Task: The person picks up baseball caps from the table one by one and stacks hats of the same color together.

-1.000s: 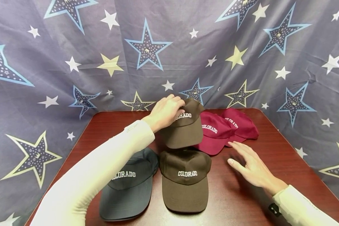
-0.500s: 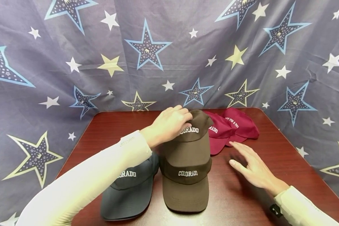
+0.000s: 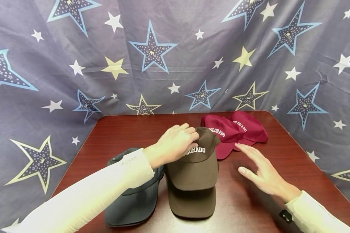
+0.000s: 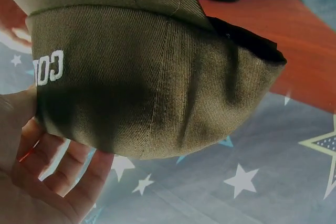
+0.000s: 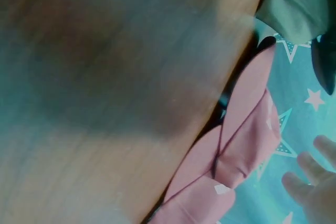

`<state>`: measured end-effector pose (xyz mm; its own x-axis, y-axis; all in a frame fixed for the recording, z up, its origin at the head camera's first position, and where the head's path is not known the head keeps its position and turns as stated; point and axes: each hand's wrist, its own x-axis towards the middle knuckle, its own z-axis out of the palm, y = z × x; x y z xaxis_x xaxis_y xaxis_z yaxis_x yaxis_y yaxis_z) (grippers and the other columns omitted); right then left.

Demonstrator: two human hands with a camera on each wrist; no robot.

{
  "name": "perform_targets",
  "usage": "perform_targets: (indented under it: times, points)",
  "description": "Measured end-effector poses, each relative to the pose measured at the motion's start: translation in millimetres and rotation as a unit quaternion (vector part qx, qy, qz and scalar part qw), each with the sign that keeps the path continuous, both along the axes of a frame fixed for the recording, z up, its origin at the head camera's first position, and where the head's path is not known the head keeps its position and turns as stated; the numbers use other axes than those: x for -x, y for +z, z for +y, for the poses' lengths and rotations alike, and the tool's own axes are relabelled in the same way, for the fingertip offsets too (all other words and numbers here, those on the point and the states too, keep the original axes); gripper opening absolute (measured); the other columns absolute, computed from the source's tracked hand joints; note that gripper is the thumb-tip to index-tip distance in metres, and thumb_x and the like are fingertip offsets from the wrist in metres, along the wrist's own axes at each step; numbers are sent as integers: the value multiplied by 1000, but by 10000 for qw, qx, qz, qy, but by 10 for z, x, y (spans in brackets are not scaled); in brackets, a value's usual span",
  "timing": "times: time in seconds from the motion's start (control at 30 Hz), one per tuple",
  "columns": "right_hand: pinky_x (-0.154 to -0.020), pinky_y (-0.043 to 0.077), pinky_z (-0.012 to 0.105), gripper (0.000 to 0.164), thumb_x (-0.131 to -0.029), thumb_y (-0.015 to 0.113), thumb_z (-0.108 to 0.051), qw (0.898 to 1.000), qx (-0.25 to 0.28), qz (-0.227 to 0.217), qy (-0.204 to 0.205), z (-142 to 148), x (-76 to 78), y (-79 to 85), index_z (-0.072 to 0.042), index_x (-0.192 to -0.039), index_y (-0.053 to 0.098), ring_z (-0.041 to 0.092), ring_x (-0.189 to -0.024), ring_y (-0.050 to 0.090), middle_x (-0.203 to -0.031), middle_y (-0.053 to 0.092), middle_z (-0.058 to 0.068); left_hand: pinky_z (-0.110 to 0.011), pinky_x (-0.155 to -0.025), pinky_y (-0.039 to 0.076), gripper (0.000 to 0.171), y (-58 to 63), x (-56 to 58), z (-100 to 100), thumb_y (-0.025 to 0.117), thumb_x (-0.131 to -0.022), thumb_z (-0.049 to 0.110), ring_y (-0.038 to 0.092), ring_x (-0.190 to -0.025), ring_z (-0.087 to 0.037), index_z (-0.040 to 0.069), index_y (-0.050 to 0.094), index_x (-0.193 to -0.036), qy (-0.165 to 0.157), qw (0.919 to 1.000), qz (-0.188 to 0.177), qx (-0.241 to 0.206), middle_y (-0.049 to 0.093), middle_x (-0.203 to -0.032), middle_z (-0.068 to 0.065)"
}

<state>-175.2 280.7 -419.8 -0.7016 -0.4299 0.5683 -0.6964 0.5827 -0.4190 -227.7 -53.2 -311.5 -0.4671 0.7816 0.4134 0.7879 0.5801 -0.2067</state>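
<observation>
My left hand (image 3: 175, 144) grips the crown of a brown baseball cap (image 3: 192, 174), thumb at the front near the white COLORADO lettering. This cap sits over a second brown baseball cap (image 3: 192, 204), of which mainly the brim shows. Whether the crowns touch is hidden. The left wrist view shows the held cap (image 4: 147, 77) with the fingers (image 4: 84, 182) behind its crown. Above the table's right side, my right hand (image 3: 263, 171) holds nothing, its fingers extended. Beside the brown caps, a dark blue-grey baseball cap (image 3: 134, 207) lies partly under my left sleeve.
Two maroon baseball caps (image 3: 218, 129) overlap at the back right, nearest to my right fingertips. The reddish-brown wooden table (image 3: 125, 129) ends at a star-patterned cloth (image 3: 175, 58) that hangs behind and at the sides.
My left hand has brought the brown cap forward and down over the other brown cap, covering its crown and lettering. More of the front maroon cap shows. The right hand has barely moved.
</observation>
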Motion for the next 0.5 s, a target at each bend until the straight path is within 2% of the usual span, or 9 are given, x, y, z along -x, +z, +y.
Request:
perform_targets:
  times: [0.33, 0.5]
  points:
    - [-118, 21, 20, 80, -82, 81, -15, 9997, -51, 115, 214, -88, 72, 92, -10, -154, 46, 27, -144, 39, -154, 48, 8, -35, -70, 48, 12, -260, -68, -39, 75, -95, 25, 58, -87, -20, 16, 69, -90, 23, 10000, 15, 56, 64, -88, 2]
    - [-120, 19, 22, 82, -82, 81, -16, 9996, -78, -40, 252, -109, 106, 101, -12, -156, 44, 32, -144, 38, -156, 46, 7, -33, -68, 47, 14, -352, -91, -36, 76, -94, 27, 57, -85, -20, 16, 68, -89, 88, 9999, 56, 93, 63, -87, 2]
